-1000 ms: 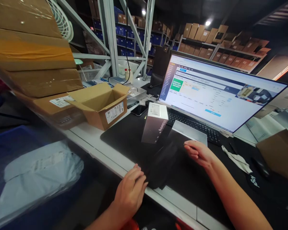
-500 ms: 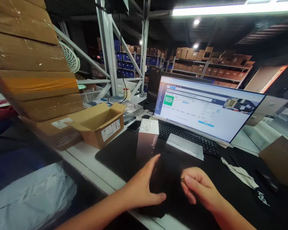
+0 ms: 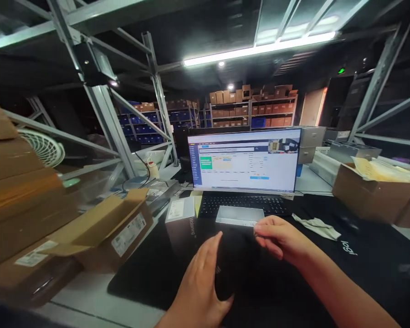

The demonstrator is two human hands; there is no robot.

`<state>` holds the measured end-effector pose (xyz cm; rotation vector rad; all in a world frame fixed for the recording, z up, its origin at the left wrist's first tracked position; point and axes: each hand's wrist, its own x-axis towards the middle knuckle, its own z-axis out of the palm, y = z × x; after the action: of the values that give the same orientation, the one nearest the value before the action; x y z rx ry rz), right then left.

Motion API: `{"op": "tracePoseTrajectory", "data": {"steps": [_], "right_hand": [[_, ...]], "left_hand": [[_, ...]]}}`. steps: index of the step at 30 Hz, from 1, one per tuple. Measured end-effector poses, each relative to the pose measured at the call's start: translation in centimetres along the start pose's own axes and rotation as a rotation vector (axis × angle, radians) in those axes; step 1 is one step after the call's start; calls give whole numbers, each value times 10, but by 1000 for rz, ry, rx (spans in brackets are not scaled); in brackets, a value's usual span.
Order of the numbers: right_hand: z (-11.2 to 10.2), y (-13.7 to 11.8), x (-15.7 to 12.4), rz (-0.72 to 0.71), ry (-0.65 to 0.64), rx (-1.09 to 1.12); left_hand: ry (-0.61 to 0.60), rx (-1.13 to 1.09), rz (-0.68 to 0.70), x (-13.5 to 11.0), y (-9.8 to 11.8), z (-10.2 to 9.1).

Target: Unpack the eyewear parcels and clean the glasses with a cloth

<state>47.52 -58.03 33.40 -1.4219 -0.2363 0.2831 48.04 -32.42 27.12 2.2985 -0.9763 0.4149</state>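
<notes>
My left hand (image 3: 203, 275) is curved, thumb and fingers apart, around a black object (image 3: 221, 278) with a small pale mark. Its outline blends into the black desk mat (image 3: 140, 278), so I cannot tell its kind. Right of it, my right hand (image 3: 273, 234) is raised with thumb and fingertips pinched together; anything between them is too small to make out. Just beyond the hands lies a shallow clear plastic tray (image 3: 239, 215). A tall box with a white top and brownish sides (image 3: 180, 223) stands beyond my left hand.
A keyboard (image 3: 239, 205) sits before a lit monitor (image 3: 242, 166). At left are an open cardboard box (image 3: 130, 228) and stacked cartons (image 3: 23, 196). A crumpled whitish cloth (image 3: 317, 226) lies at right, near a mouse (image 3: 350, 223) and a filled cardboard box (image 3: 372, 193).
The view has swung right and up, so the monitor and boxes appear further left. Both hands keep nearly the same shape; my right hand is now closer to the clear tray.
</notes>
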Motion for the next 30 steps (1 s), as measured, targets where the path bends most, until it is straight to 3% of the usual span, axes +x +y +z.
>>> {"op": "tracePoseTrajectory", "data": {"steps": [5, 8, 11, 14, 20, 25, 30], "right_hand": [[4, -5, -5, -126, -3, -4], [13, -5, -7, -169, 47, 75], [14, -9, -10, -165, 97, 146], [2, -17, -13, -139, 102, 149], [-28, -23, -5, -92, 146, 128], [-28, -8, 20, -25, 144, 6], [-33, -4, 25, 24, 124, -279]], "left_hand": [[12, -276, -243, 4, -10, 12], [27, -395, -282, 6, -18, 24], [80, -275, -240, 12, -14, 31], [121, -99, -112, 20, -1, 29], [-40, 106, 133, 33, 9, 14], [-183, 164, 293, 36, 2, 8], [-91, 145, 229, 29, 5, 21]]}}
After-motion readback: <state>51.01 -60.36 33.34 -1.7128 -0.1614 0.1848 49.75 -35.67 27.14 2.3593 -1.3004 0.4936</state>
